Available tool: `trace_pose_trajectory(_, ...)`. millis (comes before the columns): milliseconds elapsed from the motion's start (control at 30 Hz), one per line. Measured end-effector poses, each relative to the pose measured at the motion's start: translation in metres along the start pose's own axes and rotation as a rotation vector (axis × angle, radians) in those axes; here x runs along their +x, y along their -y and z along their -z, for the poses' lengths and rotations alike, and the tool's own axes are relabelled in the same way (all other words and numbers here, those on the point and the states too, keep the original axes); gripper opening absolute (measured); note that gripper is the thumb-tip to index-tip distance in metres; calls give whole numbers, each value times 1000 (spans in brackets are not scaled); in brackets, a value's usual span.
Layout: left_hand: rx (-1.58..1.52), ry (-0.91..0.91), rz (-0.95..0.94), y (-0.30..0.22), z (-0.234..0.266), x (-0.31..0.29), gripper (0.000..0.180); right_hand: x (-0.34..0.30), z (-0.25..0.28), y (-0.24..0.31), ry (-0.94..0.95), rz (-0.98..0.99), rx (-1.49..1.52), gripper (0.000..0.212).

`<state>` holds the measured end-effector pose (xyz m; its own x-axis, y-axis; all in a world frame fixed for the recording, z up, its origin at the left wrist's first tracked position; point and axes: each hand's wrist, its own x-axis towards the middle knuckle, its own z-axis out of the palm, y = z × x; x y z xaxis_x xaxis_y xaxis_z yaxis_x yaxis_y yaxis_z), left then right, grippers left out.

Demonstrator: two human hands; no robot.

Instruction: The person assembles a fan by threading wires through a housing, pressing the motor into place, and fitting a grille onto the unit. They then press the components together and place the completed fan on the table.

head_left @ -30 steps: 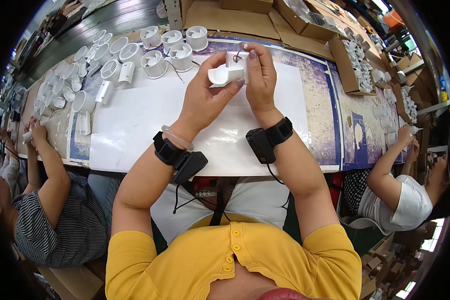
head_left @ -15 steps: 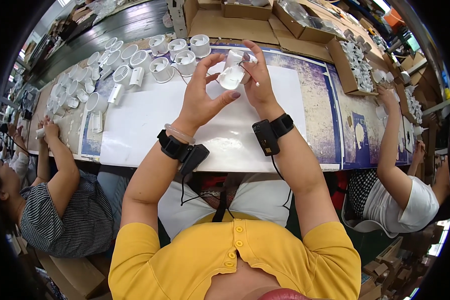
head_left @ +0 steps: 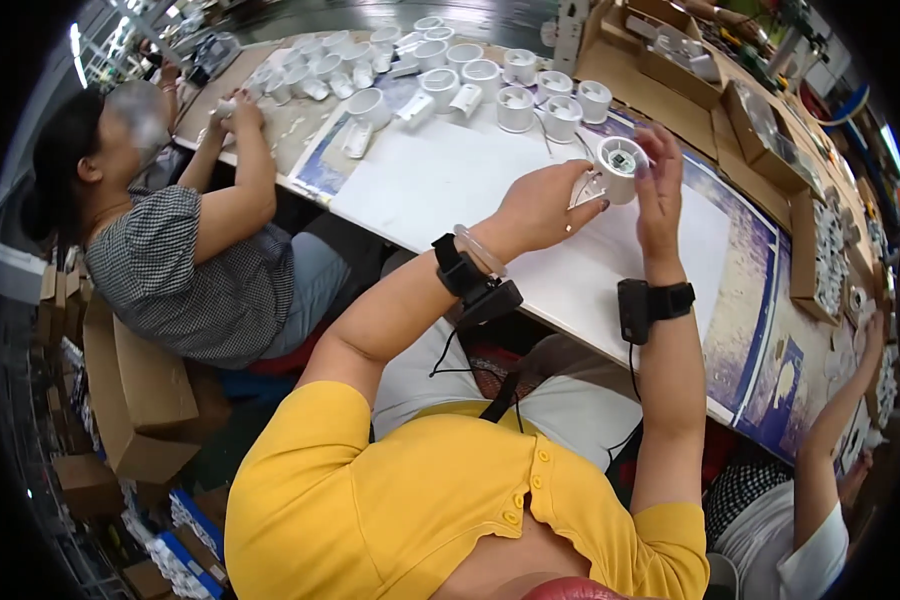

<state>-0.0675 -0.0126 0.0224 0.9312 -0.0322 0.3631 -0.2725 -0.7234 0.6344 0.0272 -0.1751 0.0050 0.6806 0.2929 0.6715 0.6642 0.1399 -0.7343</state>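
Observation:
A white cup-shaped plastic housing (head_left: 622, 172) is held up above the table, its open end facing me and a small green circuit board inside. My left hand (head_left: 545, 205) closes on the narrow pale piece at the housing's left side, thumb below and fingers above. On the opposite side, my right hand (head_left: 660, 190) grips the housing between thumb and fingers. Whether the pale piece is joined to the housing I cannot tell. Several similar white housings (head_left: 562, 118) stand just beyond my hands, some with small parts inside and thin wires.
White sheet (head_left: 450, 185) covers the table before me. More white cups (head_left: 367, 106) crowd the left side. Cardboard boxes (head_left: 818, 255) with white parts stand at right. A co-worker in a checked top (head_left: 195, 260) sits at left; another person's arm (head_left: 850, 385) reaches in at right.
My view has swung left, so the table appears shifted right. The held housing has turned from showing its clear side to showing its open end. My hands have closed in around it.

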Motion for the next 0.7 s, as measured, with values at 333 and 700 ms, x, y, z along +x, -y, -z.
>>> trace_pose_trajectory(333, -159, -727, 263, 121, 138, -72, 41, 1, -4, 3, -64, -151, 7, 42)
trace_pose_trajectory(700, 658, -546, 677, 251, 197, -73, 53, -2, -1, -8, -95, -181, -45, 40)
